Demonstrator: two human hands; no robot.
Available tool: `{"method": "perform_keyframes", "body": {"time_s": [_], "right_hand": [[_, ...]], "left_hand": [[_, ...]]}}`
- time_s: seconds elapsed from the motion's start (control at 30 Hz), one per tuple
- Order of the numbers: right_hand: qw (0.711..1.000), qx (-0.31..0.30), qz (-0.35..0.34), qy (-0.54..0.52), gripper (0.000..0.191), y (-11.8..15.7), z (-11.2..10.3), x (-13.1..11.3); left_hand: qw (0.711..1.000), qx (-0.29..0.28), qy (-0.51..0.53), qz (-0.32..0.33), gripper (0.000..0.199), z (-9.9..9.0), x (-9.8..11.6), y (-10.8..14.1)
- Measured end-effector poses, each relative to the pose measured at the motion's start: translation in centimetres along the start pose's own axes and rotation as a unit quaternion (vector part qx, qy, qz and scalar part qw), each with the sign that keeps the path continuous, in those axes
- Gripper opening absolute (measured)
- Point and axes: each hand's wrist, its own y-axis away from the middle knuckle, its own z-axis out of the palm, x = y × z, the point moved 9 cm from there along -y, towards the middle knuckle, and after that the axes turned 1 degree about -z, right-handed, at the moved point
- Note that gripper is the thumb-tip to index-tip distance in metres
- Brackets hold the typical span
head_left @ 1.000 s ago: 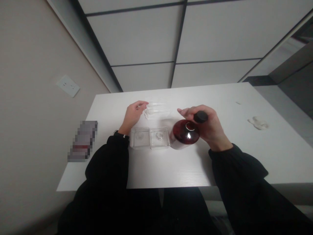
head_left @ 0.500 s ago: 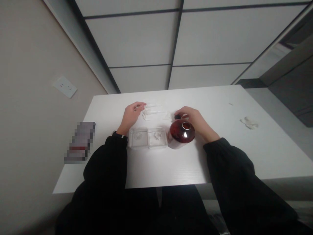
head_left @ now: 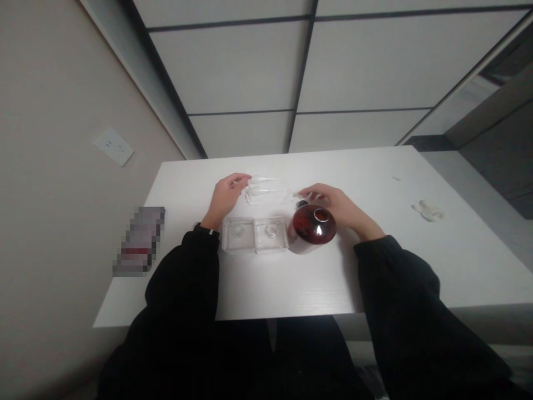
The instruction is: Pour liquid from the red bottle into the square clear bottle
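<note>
My left hand [head_left: 227, 193] has its thumb and fingertips closed at the left end of some clear tube-like glassware [head_left: 268, 191] lying across the table; its exact shape is hard to make out. On the other side, my right hand [head_left: 328, 201] is held with fingers apart, just behind the dark red-brown bottle [head_left: 314, 228], whose top is uncapped. A small black stopper [head_left: 302, 204] lies under those right fingertips, close to the bottle's shoulder. Left of the bottle stand two square clear glass containers [head_left: 255, 236], side by side, each with a round knob-like shape in its middle.
A blurred-out grey and red box [head_left: 139, 241] lies at the left of the white table [head_left: 291, 289]. Crumpled whitish paper or film [head_left: 427, 211] and a tiny thin scrap [head_left: 396, 178] lie on the right. A wall [head_left: 45, 183] borders the left side.
My right fingers have spread and lifted off the black stopper, which now rests behind the bottle. My left hand has stayed at the glassware. The whole view has shifted slightly.
</note>
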Motion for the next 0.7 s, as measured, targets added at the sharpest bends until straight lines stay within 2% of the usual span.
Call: {"method": "perform_keyframes", "body": {"time_s": [0.07,0.17,0.27,0.33,0.4,0.43,0.47,0.53,0.6,0.7], "right_hand": [[0.999,0.026,-0.002,-0.019,0.030,0.0,-0.6,-0.3],[0.994,0.097,-0.018,-0.057,0.030,0.1,-2.0,-1.0],[0.976,0.158,-0.042,-0.140,0.041,0.4,-3.2,-1.5],[0.963,0.164,-0.060,-0.206,0.051,0.5,-3.3,-1.9],[0.953,0.139,-0.077,-0.257,0.065,0.6,-2.8,-2.3],[0.950,0.119,-0.084,-0.276,0.073,0.6,-2.4,-2.7],[0.948,0.095,-0.089,-0.290,0.080,0.6,-1.8,-3.0],[0.946,0.042,-0.094,-0.306,0.089,0.7,-0.5,-3.8],[0.944,-0.022,-0.100,-0.312,0.093,0.8,0.8,-4.7],[0.931,-0.129,-0.119,-0.320,0.089,1.3,2.5,-6.2]], "left_hand": [[1.000,0.005,0.007,-0.003,0.033,-0.4,0.0,0.1],[1.000,0.010,0.022,-0.002,0.038,-1.5,0.8,0.8],[0.999,0.000,0.041,0.013,0.055,-2.9,2.2,3.1],[0.998,-0.018,0.054,0.025,0.072,-3.5,2.9,5.4],[0.996,-0.048,0.069,0.033,0.094,-3.6,3.0,8.1],[0.991,-0.095,0.086,0.036,0.103,-2.9,3.0,9.5],[0.986,-0.132,0.093,0.037,0.111,-2.3,2.9,10.8],[0.985,-0.161,0.066,0.017,0.117,-1.6,2.2,12.8],[0.987,-0.157,0.012,-0.014,0.113,-1.4,1.4,13.9],[0.990,-0.130,-0.041,-0.045,0.089,-1.6,1.0,14.3]]}}
